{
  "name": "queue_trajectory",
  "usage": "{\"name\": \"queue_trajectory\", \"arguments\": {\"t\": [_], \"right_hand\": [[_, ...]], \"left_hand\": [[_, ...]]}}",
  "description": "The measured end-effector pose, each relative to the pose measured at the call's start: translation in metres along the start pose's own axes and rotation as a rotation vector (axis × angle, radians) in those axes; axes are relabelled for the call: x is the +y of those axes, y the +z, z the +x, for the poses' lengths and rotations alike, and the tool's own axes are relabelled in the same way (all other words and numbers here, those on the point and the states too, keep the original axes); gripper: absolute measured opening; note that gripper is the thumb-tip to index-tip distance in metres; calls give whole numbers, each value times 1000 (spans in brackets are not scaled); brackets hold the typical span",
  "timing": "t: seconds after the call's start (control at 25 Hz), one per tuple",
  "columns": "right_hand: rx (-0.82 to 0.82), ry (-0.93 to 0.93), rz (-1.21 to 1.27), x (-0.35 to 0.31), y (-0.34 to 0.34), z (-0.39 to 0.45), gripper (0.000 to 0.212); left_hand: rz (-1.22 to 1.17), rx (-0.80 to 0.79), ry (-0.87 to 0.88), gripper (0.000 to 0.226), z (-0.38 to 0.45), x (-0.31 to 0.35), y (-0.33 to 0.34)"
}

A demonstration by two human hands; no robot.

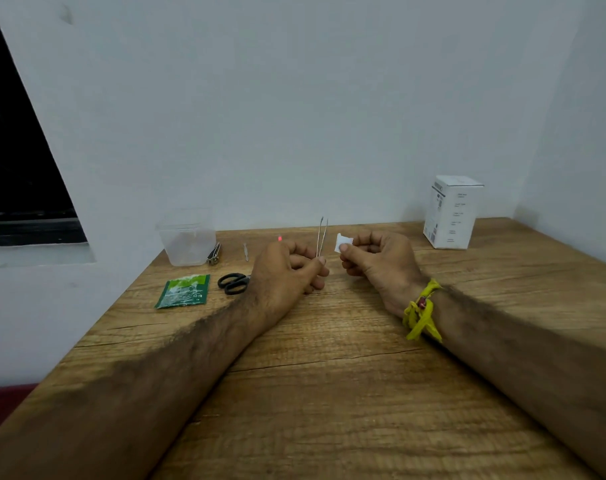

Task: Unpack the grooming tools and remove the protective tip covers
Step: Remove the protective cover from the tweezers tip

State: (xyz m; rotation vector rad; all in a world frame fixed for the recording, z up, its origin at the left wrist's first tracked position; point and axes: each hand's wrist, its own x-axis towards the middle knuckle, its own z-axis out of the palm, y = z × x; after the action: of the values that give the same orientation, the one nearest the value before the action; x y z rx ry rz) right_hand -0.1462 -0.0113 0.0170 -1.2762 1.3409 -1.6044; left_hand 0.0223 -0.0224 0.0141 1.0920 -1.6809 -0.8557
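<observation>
My left hand (287, 268) pinches a pair of thin metal tweezers (321, 235) near their base, tips pointing up and bare. My right hand (377, 258) pinches a small clear-white tip cover (343, 242) between thumb and forefinger, just right of the tweezers and apart from them. On the wooden table (329, 375) to the left lie black scissors (233, 283), a green packet (184, 291), a nail clipper (214, 254) and a small metal tool (246, 251). A tiny red piece (279, 239) lies behind my left hand.
A clear plastic container (187, 239) stands at the table's back left against the wall. A white cardboard box (452, 213) stands upright at the back right. A yellow band (421, 311) is tied on my right wrist. The table's left edge runs diagonally.
</observation>
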Motion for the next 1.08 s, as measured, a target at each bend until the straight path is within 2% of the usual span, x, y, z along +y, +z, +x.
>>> {"name": "queue_trajectory", "arguments": {"t": [0.24, 0.44, 0.52, 0.6, 0.72, 0.88, 1.0, 1.08], "right_hand": [[17, -5, -150, 0, 8, -1, 9], [175, -9, -236, -10, 34, 1, 16], [230, -12, -232, -11, 51, 7, 10], [273, -18, -208, -16, 72, 20, 11], [346, -55, -160, -24, 107, 36, 13], [409, -313, -199, -6, 130, 31, 10], [431, -395, -216, 7, 117, 42, 10], [466, -385, -203, 8, 112, 47, 8]], "left_hand": [[-23, 0, -60, 19, -7, 6, -1], [39, 109, -97, 18, -13, 11, -3], [124, 185, -81, 10, -17, 12, -13], [252, 283, -53, 15, -19, 16, -38], [406, 537, -49, 15, -12, 24, -96], [650, 745, -83, 14, 11, 25, -157], [767, 698, -155, 14, 34, 20, -164], [845, 653, -213, 27, 48, 18, -162]]}}
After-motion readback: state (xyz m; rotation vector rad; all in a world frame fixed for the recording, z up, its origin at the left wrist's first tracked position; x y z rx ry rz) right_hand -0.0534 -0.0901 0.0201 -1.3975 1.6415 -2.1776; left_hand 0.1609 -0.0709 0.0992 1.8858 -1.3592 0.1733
